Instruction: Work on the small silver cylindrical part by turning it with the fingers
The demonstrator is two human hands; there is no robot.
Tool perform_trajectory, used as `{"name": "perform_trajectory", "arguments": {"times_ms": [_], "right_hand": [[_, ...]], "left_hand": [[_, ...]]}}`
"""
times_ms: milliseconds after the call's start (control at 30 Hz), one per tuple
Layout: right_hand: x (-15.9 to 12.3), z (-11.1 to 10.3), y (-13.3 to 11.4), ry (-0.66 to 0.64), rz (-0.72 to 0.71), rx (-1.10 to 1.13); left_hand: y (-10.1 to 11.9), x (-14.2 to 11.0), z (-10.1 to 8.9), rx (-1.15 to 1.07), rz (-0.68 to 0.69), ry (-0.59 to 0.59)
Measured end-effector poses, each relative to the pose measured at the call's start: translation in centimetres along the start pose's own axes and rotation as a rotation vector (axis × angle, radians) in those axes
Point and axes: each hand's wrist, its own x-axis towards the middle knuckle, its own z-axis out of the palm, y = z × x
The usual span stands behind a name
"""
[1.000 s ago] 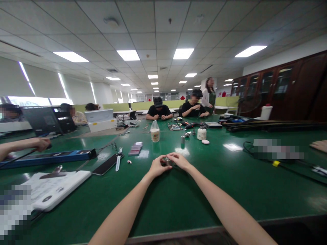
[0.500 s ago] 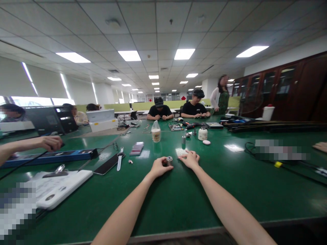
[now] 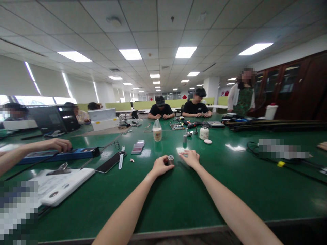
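A short silver metal cylinder stands upright on the green table, with a round hole or hub in its top. The fingers and thumb of my left hand are wrapped round its left side. To its right, my right hand is low over the table, palm down, fingers stretched out toward the left. I see nothing held in it, though its underside is hidden. Just beyond that hand another metal cylinder stands upright, apart from my fingers.
A bagged cup, a white jar and its pink lid stand farther back. At left are a watch, a phone, a clipboard, a blue power strip and another person's hand. Cables lie right.
My left hand stays round the cylinder, and my right hand has barely moved. At left, the other person's hand has moved right, onto the power strip. A standing person at the back has come closer, rightward.
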Motion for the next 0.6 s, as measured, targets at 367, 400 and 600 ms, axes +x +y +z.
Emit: {"name": "perform_trajectory", "arguments": {"times_ms": [367,400,600], "right_hand": [[-0.7,1.5,-4.0,-0.116,-0.230,0.224],[-0.8,1.6,-4.0,-0.120,-0.225,0.230],[-0.9,1.5,-3.8,-0.173,-0.178,0.275]], "left_hand": [[0.1,0.0,-0.1,-0.010,0.011,-0.003],[0.1,0.0,-0.1,-0.010,0.009,-0.004],[0.2,0.0,-0.2,-0.005,-0.011,-0.005]]}}
